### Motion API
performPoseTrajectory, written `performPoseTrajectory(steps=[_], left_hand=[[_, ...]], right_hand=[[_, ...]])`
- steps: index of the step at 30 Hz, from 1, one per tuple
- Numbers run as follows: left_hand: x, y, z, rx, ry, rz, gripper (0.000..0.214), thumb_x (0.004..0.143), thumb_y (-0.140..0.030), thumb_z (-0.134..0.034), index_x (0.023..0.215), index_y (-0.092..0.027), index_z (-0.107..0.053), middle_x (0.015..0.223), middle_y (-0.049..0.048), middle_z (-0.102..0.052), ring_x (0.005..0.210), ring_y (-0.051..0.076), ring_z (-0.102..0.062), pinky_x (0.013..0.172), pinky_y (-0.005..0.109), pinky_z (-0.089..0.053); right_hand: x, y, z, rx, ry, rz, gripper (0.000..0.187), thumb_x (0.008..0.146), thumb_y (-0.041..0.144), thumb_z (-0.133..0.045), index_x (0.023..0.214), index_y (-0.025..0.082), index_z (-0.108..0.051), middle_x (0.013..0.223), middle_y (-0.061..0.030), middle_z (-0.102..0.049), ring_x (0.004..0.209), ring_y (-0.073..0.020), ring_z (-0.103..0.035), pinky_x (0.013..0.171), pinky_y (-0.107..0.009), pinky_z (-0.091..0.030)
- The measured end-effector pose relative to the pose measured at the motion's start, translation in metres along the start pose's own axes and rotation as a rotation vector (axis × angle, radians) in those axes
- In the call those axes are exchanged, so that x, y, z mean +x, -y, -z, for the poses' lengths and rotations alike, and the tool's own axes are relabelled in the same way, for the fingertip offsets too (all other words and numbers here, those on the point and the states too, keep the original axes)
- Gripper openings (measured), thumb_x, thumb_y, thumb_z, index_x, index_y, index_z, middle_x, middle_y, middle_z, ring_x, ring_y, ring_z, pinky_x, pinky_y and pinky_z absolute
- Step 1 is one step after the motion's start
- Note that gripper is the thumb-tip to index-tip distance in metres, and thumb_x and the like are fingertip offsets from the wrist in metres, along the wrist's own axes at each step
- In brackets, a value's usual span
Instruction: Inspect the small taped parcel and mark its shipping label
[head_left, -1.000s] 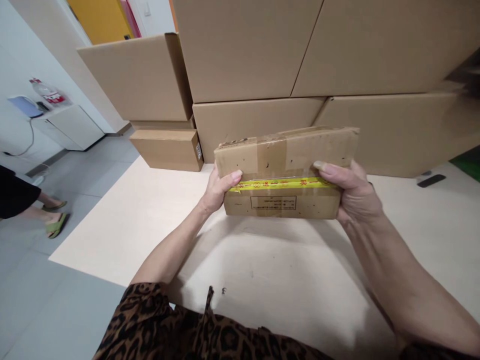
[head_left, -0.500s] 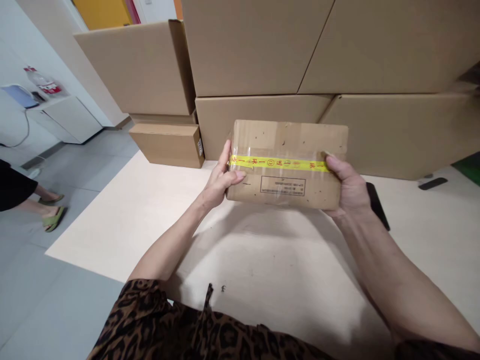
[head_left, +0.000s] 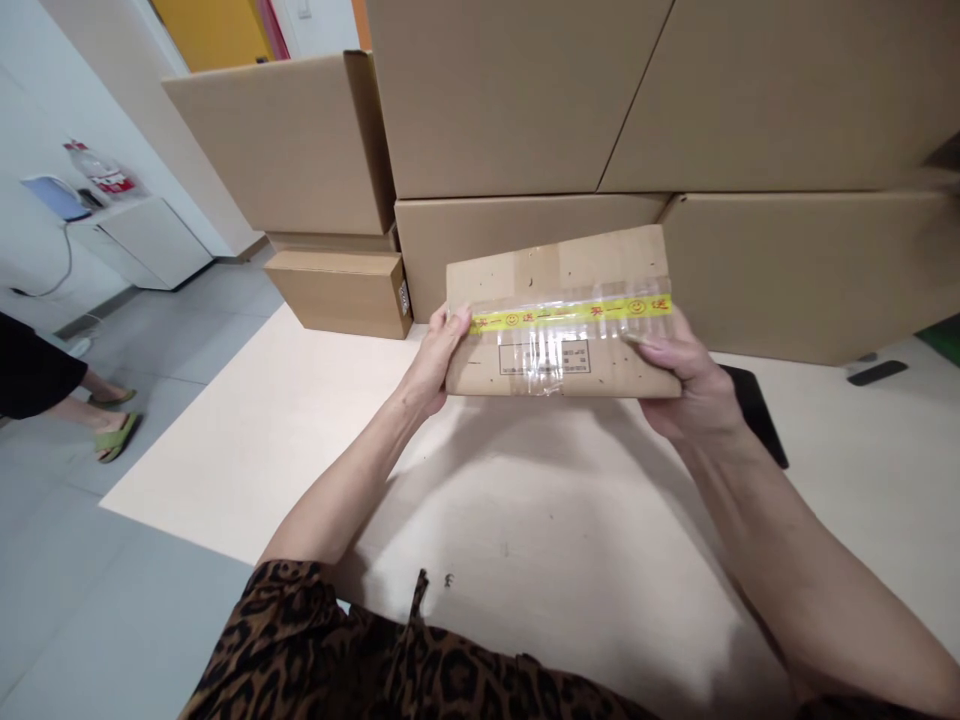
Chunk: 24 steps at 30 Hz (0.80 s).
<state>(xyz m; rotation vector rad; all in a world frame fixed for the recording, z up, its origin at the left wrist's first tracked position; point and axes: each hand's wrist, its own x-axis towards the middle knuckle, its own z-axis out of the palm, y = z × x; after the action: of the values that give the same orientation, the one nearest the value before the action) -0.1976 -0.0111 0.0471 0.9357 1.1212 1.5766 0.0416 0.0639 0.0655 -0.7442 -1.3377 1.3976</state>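
I hold a small cardboard parcel (head_left: pixel 562 300) above the pale table (head_left: pixel 525 520), one hand at each end. A strip of yellow printed tape and clear tape cross its face, over a printed label box. My left hand (head_left: pixel 439 360) grips the left end, thumb on the front by the yellow tape. My right hand (head_left: pixel 686 385) grips the lower right corner from below, fingers curled around the edge. The parcel is tilted, its right side a little higher.
Large cardboard boxes (head_left: pixel 525 110) are stacked behind the parcel, with a small flat box (head_left: pixel 341 292) at their left. A black phone-like slab (head_left: pixel 754 412) lies under my right wrist and another dark object (head_left: pixel 876 372) farther right. A person's sandalled feet (head_left: pixel 112 430) are on the grey floor, left.
The parcel has been turned over in my hands, from showing its top and front edge to showing one broad taped face, and has now tilted with its right side up.
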Motion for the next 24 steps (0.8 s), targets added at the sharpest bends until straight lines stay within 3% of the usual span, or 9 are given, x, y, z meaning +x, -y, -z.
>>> performPoseTrajectory(steps=[2,4,10,15,19,24], left_hand=[[-0.002,-0.001,0.000,-0.002,-0.058,0.028,0.087,0.072,-0.065,-0.082,0.140,-0.027,-0.043,0.150,0.0144,-0.062,0.137,0.037,-0.062,0.107,0.052,-0.056],[-0.003,-0.002,0.000,0.006,-0.042,0.025,0.090,0.069,-0.056,-0.088,0.140,-0.027,-0.041,0.150,0.0148,-0.062,0.136,0.038,-0.062,0.108,0.053,-0.055],[0.001,-0.007,0.012,0.064,0.234,-0.090,0.071,0.073,-0.058,-0.085,0.133,-0.028,-0.061,0.149,0.0110,-0.065,0.141,0.038,-0.058,0.118,0.054,-0.047],[0.002,-0.008,0.025,0.120,0.351,-0.050,0.069,0.086,-0.062,-0.072,0.148,-0.039,-0.053,0.159,0.0053,-0.056,0.145,0.039,-0.053,0.108,0.054,-0.054],[0.001,-0.007,0.025,0.185,0.313,-0.107,0.069,0.088,-0.053,-0.070,0.150,-0.031,-0.050,0.157,0.0081,-0.057,0.148,0.036,-0.050,0.119,0.054,-0.045],[-0.001,0.000,0.011,0.163,0.099,-0.124,0.080,0.075,-0.056,-0.081,0.138,-0.021,-0.046,0.146,0.0182,-0.061,0.142,0.040,-0.055,0.118,0.056,-0.046]], right_hand=[[-0.003,0.001,-0.001,-0.017,0.013,0.021,0.059,0.062,0.035,-0.072,0.120,0.031,-0.065,0.133,-0.0047,-0.072,0.130,-0.0388,-0.064,0.119,-0.057,-0.043],[-0.004,0.002,-0.001,-0.014,0.014,0.050,0.060,0.061,0.034,-0.074,0.120,0.031,-0.066,0.126,-0.0042,-0.074,0.126,-0.0386,-0.066,0.117,-0.058,-0.044],[-0.001,0.008,0.007,-0.032,0.029,0.131,0.055,0.061,0.031,-0.075,0.116,0.032,-0.069,0.119,-0.0042,-0.075,0.120,-0.0387,-0.069,0.112,-0.061,-0.046],[0.002,0.012,0.013,-0.022,0.027,0.162,0.054,0.059,0.031,-0.072,0.114,0.032,-0.072,0.114,-0.0038,-0.076,0.118,-0.0391,-0.070,0.113,-0.061,-0.047],[0.003,0.010,0.015,-0.048,0.012,0.144,0.055,0.061,0.033,-0.072,0.115,0.033,-0.072,0.116,-0.0033,-0.076,0.118,-0.0398,-0.070,0.111,-0.061,-0.049],[0.001,0.007,0.010,-0.032,0.053,0.082,0.060,0.062,0.035,-0.076,0.121,0.031,-0.071,0.120,-0.0057,-0.076,0.118,-0.0400,-0.071,0.106,-0.058,-0.053]])
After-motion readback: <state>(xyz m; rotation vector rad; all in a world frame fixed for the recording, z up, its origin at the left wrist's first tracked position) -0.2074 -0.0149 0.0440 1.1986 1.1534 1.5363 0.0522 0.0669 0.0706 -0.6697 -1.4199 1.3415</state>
